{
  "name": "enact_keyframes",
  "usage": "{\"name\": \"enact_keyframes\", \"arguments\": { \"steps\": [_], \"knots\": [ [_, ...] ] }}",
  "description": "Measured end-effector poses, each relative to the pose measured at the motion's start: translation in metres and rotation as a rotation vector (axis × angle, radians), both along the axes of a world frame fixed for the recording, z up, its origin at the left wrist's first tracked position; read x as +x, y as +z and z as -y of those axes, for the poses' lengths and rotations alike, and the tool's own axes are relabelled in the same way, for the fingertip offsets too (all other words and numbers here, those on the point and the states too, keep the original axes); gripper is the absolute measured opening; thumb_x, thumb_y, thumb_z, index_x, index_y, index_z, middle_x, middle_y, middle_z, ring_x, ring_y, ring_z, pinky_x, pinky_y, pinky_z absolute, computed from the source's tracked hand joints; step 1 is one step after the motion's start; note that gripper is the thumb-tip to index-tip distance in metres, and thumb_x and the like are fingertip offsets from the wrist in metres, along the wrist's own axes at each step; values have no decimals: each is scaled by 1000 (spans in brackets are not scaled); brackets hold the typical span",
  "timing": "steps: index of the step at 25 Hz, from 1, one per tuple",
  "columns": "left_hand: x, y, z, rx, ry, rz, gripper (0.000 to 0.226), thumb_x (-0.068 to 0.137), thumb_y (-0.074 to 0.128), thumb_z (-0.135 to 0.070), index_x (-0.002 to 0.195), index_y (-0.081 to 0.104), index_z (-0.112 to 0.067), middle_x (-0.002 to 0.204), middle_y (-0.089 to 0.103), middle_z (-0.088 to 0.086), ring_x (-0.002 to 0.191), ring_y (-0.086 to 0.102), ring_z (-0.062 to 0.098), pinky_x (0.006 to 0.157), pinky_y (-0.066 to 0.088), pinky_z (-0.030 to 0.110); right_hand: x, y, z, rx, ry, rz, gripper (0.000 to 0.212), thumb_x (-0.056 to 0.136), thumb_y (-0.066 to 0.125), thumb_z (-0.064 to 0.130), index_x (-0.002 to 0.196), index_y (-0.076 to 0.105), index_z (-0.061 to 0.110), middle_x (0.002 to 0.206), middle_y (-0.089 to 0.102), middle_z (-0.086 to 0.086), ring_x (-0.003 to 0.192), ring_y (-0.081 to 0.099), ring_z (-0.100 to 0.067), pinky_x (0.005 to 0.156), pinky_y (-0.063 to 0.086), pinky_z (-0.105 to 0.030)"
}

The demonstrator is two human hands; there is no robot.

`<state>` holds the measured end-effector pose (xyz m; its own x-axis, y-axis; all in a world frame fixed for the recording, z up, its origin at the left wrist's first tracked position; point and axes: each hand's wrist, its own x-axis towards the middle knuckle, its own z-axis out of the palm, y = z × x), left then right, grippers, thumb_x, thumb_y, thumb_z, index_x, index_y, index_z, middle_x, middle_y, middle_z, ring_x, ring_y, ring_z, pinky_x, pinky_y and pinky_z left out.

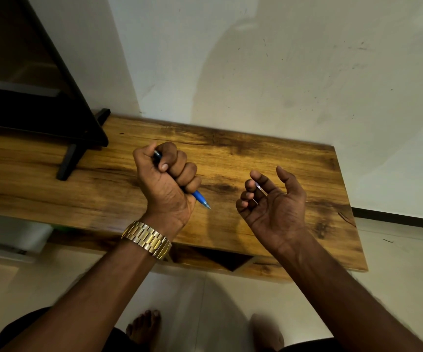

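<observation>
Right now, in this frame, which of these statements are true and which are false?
The left hand grips a blue pen in a fist: true.
The pen's tip points at the wall: false, it points toward the near edge of the table.
The gold watch sits on the right wrist: false, it is on the left.
The right hand is turned palm up: true.
</observation>
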<state>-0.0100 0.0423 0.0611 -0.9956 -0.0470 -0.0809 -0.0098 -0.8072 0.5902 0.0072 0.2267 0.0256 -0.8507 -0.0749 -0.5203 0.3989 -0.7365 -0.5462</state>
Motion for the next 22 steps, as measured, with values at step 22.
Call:
{"name": "enact_keyframes", "arguments": {
  "steps": [22],
  "knots": [
    [-1,-3,-1,22,2,-7,69,110,21,-42,47,44,-27,54,12,-9,44,8,9,37,19,14,0,-1,0,20,5,14,45,99,60,50,94,77,9,78,66,-5,63,54,-17,58,47,-30]
  ]
}}
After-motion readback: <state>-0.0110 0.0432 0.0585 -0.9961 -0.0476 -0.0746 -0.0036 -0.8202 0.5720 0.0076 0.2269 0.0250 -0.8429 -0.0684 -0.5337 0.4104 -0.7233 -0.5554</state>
